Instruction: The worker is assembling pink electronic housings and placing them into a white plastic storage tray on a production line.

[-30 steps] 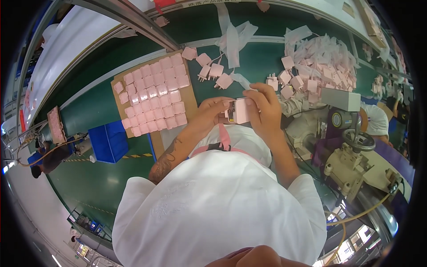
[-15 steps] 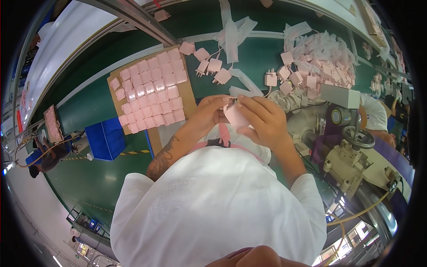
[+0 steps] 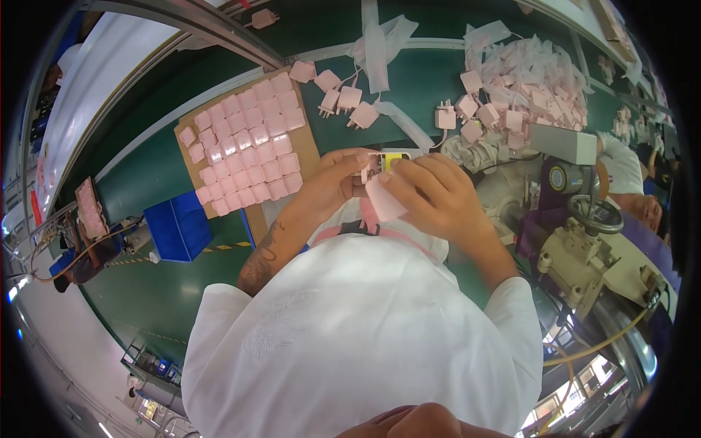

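Note:
In front of my chest, both hands are closed on a pink plug charger whose casing is open. My left hand (image 3: 332, 179) grips the charger housing from the left. A yellow component (image 3: 392, 158) and metal parts show between the fingers. My right hand (image 3: 442, 190) holds a flat pink casing piece (image 3: 383, 200) hanging below the opening, while its fingertips lie near the yellow part. The fingers hide whether the two pink pieces touch. Several pink plug chargers (image 3: 349, 98) with white cables lie on the green bench (image 3: 416, 77) beyond my hands.
At left, a cardboard sheet (image 3: 308, 150) bears rows of pink square casings (image 3: 252, 139), with a blue bin (image 3: 179, 230) below it. Far right lies a heap of pink chargers (image 3: 537, 102) with white wrapping. A machine with a handwheel (image 3: 593, 215) stands right; another person (image 3: 621, 168) is behind it.
The flat pink casing piece has dropped slightly toward me and tilted away from the housing. The yellow component now shows more plainly. My right hand has shifted slightly toward me.

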The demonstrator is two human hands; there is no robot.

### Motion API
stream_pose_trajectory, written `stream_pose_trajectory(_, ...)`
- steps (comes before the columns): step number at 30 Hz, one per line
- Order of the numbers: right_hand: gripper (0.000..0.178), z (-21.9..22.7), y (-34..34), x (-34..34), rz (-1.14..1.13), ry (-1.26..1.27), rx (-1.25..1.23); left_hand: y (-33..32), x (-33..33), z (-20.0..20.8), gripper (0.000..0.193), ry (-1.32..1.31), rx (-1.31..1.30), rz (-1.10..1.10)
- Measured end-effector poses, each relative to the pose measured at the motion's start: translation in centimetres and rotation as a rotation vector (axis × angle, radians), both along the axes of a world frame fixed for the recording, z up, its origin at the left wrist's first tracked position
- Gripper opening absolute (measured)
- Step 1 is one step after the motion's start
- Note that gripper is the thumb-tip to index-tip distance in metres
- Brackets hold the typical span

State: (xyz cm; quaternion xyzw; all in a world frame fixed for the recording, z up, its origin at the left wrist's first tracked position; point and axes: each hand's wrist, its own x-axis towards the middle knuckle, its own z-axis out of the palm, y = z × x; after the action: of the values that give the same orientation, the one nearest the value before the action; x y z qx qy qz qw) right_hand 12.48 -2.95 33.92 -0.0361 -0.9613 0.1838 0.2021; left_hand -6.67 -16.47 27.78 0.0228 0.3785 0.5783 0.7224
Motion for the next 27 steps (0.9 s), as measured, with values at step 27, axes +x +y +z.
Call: stream_pose_trajectory(27,0.074,2.8,-5.2,-1.6,-0.01,0.163,-0.882,-3.0,0.9,3.1,0.062,0.755,0.54,0.353)
